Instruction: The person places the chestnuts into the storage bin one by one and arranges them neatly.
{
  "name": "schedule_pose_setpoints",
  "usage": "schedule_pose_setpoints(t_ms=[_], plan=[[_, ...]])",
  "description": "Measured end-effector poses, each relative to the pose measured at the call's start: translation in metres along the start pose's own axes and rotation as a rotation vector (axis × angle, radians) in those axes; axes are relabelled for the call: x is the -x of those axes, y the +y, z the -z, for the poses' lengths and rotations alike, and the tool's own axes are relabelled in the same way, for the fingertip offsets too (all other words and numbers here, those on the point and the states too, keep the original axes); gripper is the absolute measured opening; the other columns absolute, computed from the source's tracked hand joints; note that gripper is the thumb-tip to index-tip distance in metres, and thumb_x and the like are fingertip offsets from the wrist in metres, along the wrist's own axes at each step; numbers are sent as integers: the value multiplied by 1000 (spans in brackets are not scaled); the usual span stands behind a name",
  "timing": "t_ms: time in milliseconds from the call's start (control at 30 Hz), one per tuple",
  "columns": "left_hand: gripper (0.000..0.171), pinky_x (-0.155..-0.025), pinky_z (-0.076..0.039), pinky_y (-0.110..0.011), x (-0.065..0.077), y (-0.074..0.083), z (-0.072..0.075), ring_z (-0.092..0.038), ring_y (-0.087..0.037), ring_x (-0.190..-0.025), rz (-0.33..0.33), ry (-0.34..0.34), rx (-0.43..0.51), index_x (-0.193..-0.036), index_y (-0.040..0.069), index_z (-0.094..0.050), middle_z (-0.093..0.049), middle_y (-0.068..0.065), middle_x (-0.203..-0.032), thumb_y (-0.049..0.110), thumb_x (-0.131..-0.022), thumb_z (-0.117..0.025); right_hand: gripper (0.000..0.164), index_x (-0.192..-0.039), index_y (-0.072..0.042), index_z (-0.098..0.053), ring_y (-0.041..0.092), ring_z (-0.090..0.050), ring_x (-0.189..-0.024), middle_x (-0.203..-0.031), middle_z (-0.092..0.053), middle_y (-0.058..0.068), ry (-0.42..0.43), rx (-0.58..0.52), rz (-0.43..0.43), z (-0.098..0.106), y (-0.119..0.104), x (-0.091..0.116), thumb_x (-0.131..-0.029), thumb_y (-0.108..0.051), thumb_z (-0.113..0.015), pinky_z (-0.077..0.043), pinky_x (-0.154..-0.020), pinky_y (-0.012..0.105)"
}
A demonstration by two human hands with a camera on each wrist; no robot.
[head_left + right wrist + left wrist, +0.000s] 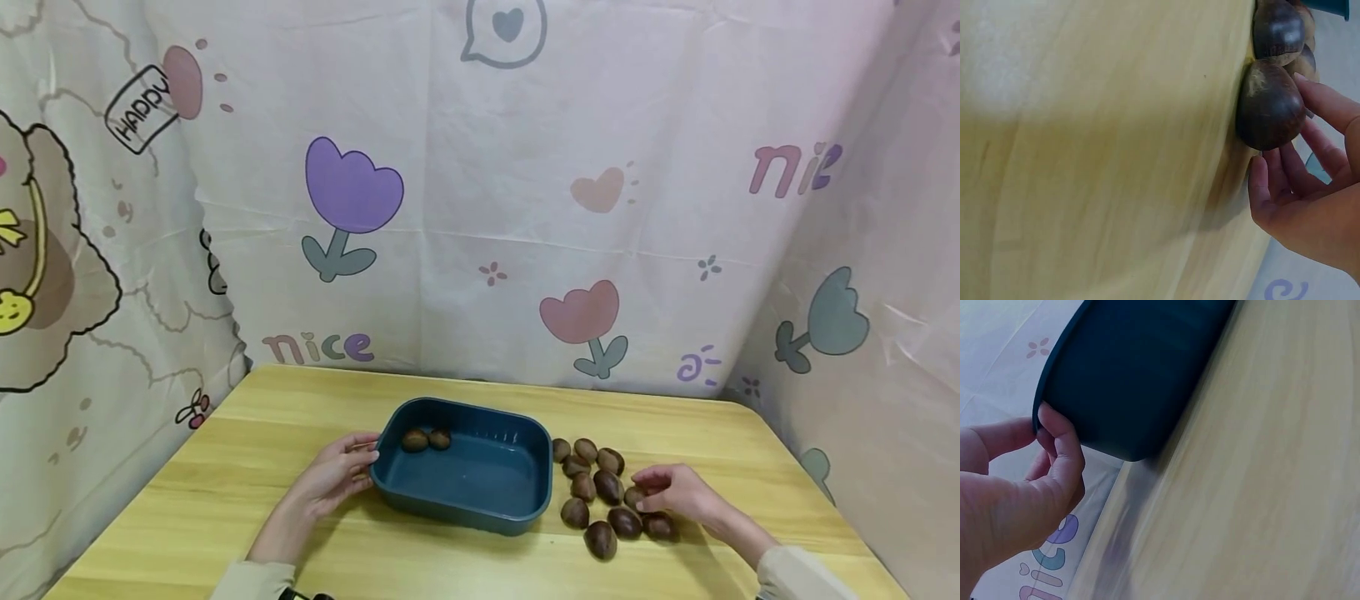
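A dark blue rectangular container (465, 512) stands on the table with two chestnuts (416, 440) at the left of its inside. My left hand (341, 477) pinches its left rim between thumb and fingers, as the left wrist view also shows for the hand (1029, 487) and container wall (1129, 375). Right of the container lies a loose group of several brown chestnuts (608, 487). At that group's right side, my right hand (681, 493) pinches one chestnut (634, 497). In the right wrist view, a nearer dark chestnut (1270, 106) partly hides what the fingertips hold.
The light wooden table (300, 408) has its back edge against a printed cloth (480, 208) that also hangs at both sides. One chestnut (561, 450) of the group lies close to the container's right wall.
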State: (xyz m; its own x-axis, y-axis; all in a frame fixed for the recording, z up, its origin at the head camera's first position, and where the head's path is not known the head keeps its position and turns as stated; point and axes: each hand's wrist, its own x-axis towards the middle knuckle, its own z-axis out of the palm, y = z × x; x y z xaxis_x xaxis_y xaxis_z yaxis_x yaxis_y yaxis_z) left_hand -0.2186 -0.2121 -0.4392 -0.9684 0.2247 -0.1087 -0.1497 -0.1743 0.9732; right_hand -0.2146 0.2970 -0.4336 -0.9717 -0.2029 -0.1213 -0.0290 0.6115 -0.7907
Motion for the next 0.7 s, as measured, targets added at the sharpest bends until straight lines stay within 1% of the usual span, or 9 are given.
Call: schedule_pose_setpoints(t_ms=[133,300,433,533,700], plan=[[38,-73,-48,-28,1,0,1,-57,-13,-87,0,-4,-5,-133,-9,-38,-55,-6,-108,4,-99,-50,44,-112,14,-61,22,-60,-89,-99,-67,12,-3,13,-11,-2,1,-1,-75,-2,-79,-50,-73,30],[40,-72,-48,-27,1,1,0,-57,-13,-87,4,-7,-9,-134,-10,-37,-56,-5,-107,3,-99,-49,39,-108,14,-62,20,-59,-85,-95,-66,9,-24,24,-4,-2,1,-1,-76,-2,-78,-50,-70,30],[42,-73,-49,-27,0,1,0,-57,-13,-88,-2,-21,-5,-135,-12,-34,-58,-5,-106,4,-99,-49,36,-104,12,-64,19,-60,-84,-92,-66,7,8,48,-12,-2,-1,0,-76,-4,-79,-50,-71,32],[40,-73,-49,-28,-1,1,1,-58,-13,-89,-6,-28,3,-134,-12,-35,-59,-5,-105,3,-99,-49,35,-103,11,-66,19,-60,-84,-92,-66,7,34,72,-14,-3,-1,0,-75,-5,-80,-50,-73,33],[36,-73,-49,-27,0,0,2,-59,-13,-87,-5,-30,16,-131,-10,-39,-60,-4,-103,2,-99,-48,34,-103,10,-66,19,-61,-85,-93,-67,8,27,74,-21,-2,1,-1,-77,-7,-79,-50,-75,34]])
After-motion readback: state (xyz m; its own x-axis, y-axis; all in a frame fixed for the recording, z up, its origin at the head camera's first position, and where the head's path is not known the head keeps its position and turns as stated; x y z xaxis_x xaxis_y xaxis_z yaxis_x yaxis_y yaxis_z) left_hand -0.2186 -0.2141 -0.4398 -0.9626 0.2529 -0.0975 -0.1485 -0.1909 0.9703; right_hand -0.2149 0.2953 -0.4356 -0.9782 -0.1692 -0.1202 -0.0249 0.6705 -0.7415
